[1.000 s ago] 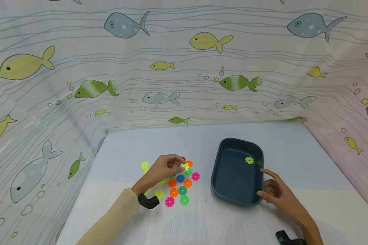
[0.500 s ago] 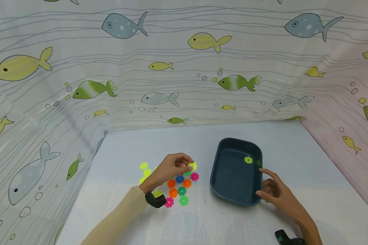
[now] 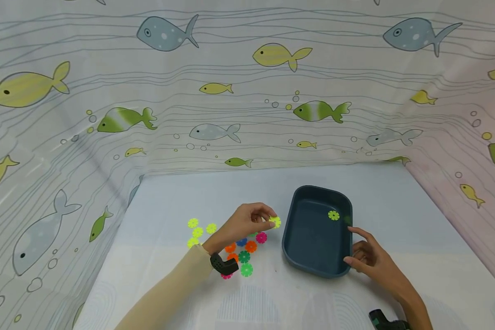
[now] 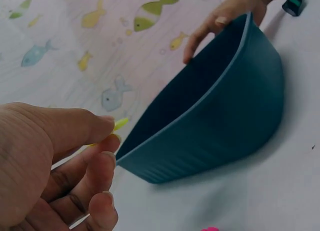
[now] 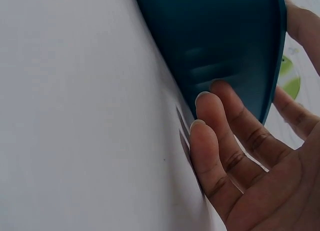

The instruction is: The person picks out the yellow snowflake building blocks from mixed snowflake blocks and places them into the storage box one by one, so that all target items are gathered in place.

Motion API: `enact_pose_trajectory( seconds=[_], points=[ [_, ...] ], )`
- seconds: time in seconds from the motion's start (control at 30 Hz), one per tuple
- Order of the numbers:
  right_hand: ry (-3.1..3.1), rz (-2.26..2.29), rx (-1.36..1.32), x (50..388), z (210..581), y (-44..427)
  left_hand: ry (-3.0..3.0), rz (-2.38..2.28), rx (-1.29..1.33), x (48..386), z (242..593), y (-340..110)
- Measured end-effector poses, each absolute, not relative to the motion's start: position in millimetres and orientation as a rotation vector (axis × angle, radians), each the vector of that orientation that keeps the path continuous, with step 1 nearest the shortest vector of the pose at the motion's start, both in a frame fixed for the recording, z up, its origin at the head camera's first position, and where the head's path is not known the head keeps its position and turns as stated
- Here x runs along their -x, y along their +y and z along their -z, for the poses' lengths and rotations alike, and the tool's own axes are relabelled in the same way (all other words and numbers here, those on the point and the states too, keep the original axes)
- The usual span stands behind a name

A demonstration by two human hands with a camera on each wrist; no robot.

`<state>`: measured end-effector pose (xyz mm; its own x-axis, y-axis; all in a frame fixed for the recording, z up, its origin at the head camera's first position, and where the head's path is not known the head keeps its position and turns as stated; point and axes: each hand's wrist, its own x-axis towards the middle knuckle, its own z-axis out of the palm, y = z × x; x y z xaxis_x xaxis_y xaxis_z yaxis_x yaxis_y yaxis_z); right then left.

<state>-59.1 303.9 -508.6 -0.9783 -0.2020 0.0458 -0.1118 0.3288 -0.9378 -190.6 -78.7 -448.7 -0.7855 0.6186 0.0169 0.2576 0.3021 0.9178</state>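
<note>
In the head view my left hand (image 3: 249,222) pinches a yellow snowflake disc (image 3: 276,222) between thumb and forefinger, just left of the dark blue bin (image 3: 287,229). The left wrist view shows the disc (image 4: 121,123) edge-on beside the bin's near corner. On the bin's right side, my right hand (image 3: 371,256) holds the rim with thumb and forefinger. Its other fingers (image 5: 210,111) rest along the outer wall in the right wrist view. Another yellow-green disc (image 3: 333,215) lies inside the bin. Several loose discs lie below and around my left forearm, some hidden by it.
Yellow discs (image 3: 197,232) lie left of the left wrist. Orange (image 3: 250,246), green (image 3: 246,269), blue and pink (image 3: 261,237) ones spread between it and the bin. A fish-patterned sheet (image 3: 239,110) walls the white table (image 3: 272,298) at back and sides.
My left hand has moved right with the yellow disc, from above the loose discs to close by the bin. The right hand and the bin stay put.
</note>
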Motion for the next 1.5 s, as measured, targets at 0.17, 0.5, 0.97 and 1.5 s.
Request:
enact_pose_trajectory(
  seconds=[0.17, 0.5, 0.97, 1.5],
  points=[
    [2.495, 1.754, 0.294, 60.1, 508.0, 303.0, 2.240, -1.467, -0.799, 191.9, 446.7, -66.5],
    [2.487, 1.765, 0.315, 59.3, 506.7, 302.4, 2.181, -1.502, -0.840, 193.9, 440.2, -37.3],
    [2.497, 1.744, 0.228, 61.0, 507.6, 302.7, 2.152, -1.467, -0.951, 200.5, 439.9, -0.7],
    [2.511, 1.726, 0.216, 60.5, 509.2, 303.9, 2.118, -1.444, -0.965, 204.6, 442.3, 33.5]
  ],
)
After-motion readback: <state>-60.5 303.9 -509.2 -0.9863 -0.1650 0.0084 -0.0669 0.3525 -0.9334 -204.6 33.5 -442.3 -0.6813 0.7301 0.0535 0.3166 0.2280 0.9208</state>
